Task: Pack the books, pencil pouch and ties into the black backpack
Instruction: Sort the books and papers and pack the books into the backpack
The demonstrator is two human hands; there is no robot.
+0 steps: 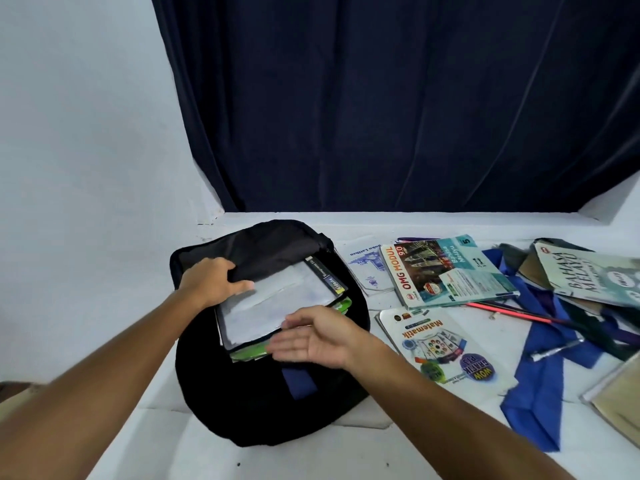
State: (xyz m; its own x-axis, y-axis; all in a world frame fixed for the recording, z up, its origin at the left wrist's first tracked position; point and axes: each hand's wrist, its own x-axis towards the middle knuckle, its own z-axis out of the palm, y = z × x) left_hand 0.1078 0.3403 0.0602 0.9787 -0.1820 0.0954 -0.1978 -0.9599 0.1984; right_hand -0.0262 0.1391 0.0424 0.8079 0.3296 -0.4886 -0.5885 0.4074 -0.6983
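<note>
While the left hand grips the backpack flap, the right hand hovers spread beside "Matematik" and "OMG MODUL".

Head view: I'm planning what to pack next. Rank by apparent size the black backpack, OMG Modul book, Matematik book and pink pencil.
1. black backpack
2-3. OMG Modul book and Matematik book: look alike, and Matematik lies nearer the camera, so unranked
4. pink pencil
</note>
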